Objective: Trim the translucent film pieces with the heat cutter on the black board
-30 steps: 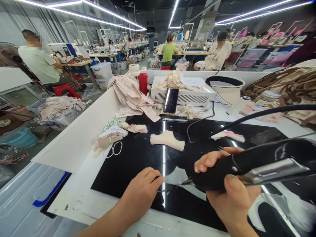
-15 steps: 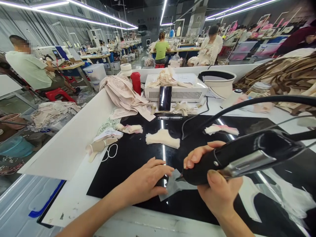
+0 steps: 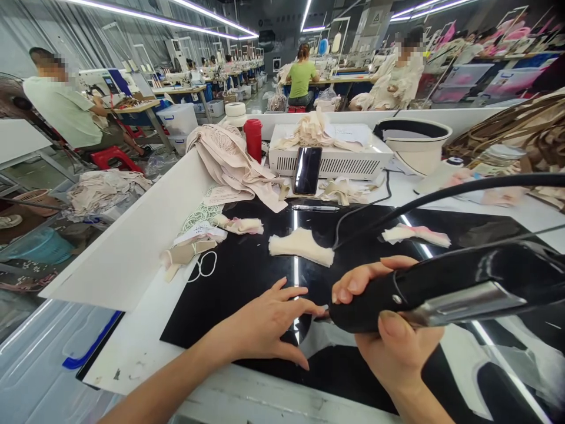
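My right hand [image 3: 392, 330] is wrapped round a black corded hand tool [image 3: 445, 282] with a long silver lever and a narrow metal tip pointing left. My left hand [image 3: 269, 321] is open, its fingers spread low over the black board [image 3: 238, 271]. Its index fingertip is beside the tool's tip; whether they touch I cannot tell. Under the tool's nose a thin translucent piece of sheet [image 3: 329, 338] lies on the board, partly hidden by my right hand. Beyond my hands lies a cream fabric stack [image 3: 302, 246] with a curved cut-out.
Smaller fabric bundles [image 3: 417, 235] lie left and right on the board. Behind it a phone [image 3: 308, 171] leans against a white vented box [image 3: 329, 159], beside a red bottle [image 3: 253, 140]. The tool's cable [image 3: 463, 188] arches across the right. People sit at sewing machines beyond.
My left hand's fingers have spread, with the thumb now away from the translucent piece. That piece shows less of its left part. The tool stays in my right hand; the view has shifted slightly.
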A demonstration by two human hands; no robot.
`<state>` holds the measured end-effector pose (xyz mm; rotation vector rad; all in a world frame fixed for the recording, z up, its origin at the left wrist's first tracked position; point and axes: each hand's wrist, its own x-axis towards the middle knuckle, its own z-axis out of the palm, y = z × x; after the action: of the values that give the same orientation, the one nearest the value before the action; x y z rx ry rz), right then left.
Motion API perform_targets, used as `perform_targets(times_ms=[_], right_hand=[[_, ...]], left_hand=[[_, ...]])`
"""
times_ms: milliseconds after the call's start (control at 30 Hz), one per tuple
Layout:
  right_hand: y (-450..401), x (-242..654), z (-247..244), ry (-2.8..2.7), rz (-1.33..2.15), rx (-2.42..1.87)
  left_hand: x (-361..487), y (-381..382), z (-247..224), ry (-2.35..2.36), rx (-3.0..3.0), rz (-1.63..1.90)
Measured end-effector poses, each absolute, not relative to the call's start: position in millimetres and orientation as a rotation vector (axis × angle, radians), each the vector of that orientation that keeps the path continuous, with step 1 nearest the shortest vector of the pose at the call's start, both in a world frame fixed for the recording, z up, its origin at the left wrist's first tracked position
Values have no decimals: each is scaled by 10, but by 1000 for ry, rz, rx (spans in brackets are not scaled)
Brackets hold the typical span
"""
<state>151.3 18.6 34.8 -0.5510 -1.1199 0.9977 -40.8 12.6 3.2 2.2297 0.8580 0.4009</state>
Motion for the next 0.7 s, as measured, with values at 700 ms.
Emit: perform_targets(times_ms=[700], right_hand=[[71,1488,367,-1132,1062,-518]], left_hand=[[-408,128,-143,847,2261,447]])
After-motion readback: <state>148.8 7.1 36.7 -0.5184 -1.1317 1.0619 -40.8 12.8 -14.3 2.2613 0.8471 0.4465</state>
